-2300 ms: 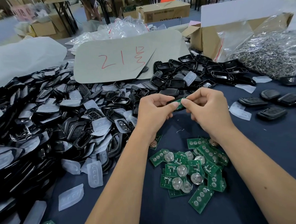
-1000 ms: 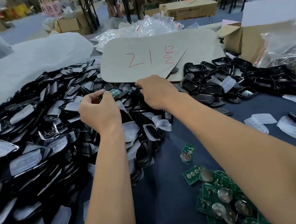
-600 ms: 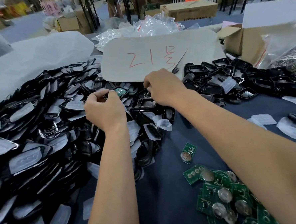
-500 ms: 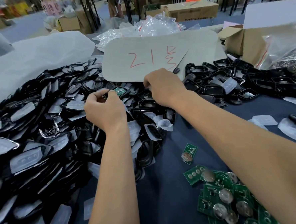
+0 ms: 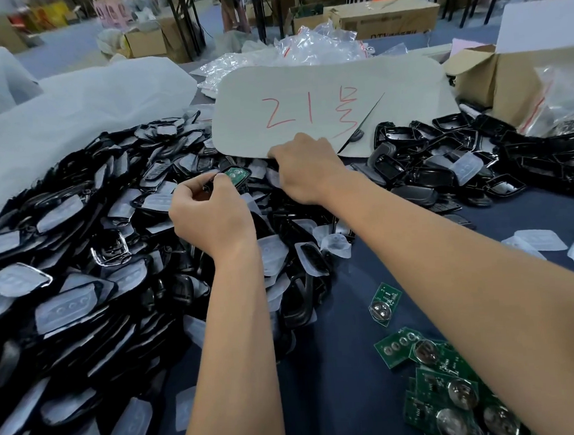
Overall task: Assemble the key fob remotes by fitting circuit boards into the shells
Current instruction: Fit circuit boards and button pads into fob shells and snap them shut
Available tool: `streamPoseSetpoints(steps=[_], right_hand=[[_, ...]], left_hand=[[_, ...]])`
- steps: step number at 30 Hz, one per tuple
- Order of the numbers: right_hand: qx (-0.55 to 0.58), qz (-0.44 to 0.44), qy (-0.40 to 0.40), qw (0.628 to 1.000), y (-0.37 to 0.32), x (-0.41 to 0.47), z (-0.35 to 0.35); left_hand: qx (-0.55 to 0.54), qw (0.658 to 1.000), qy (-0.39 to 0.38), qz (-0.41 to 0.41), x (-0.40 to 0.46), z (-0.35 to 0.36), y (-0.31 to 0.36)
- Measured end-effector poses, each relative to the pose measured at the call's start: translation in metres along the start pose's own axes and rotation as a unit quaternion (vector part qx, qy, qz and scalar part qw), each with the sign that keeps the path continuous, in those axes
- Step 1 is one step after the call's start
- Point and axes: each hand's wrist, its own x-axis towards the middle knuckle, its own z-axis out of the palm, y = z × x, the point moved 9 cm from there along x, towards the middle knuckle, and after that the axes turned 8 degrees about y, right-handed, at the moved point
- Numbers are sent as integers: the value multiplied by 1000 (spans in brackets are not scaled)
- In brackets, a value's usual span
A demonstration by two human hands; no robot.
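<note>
My left hand (image 5: 211,212) pinches a black key fob shell (image 5: 234,175) with a green circuit board seated in it, held over the big heap of black shells (image 5: 80,263). My right hand (image 5: 306,172) reaches into the far side of that heap, just under the edge of the grey card; its fingertips are hidden, so what they touch is unclear. A pile of green circuit boards with coin cells (image 5: 451,392) lies at the bottom right, partly behind my right forearm. One single board (image 5: 383,300) lies apart from it.
A grey card with red writing (image 5: 322,107) leans at the back centre. More empty shells (image 5: 460,159) pile to the right. Clear rubber pads (image 5: 539,239) lie on the dark blue cloth. A cardboard box (image 5: 492,73) and plastic bags stand at the back right; white foam sheet (image 5: 54,124) left.
Both hands left the spot above the board pile and went forward to the shell heap. My left hand kept the shell with the board; my right hand dug into the heap.
</note>
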Motion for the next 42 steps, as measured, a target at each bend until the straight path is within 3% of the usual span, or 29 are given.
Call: streamPoseSetpoints(steps=[9, 20, 27, 34, 42], right_hand=[[52, 38, 26, 998, -5, 8, 2], [98, 102, 18, 990, -30, 18, 4], [79, 60, 37, 994, -45, 7, -12], [96, 49, 89, 990, -13, 0, -18], [70, -20, 61, 995, -6, -9, -17]], left_hand=[[-11, 1000, 12, -10, -1, -1, 0], [-50, 994, 101, 15, 2, -19, 6], [-42, 995, 94, 16, 2, -18, 8], [-52, 994, 93, 3, 2, -18, 6], [-54, 995, 89, 10, 0, -16, 6]])
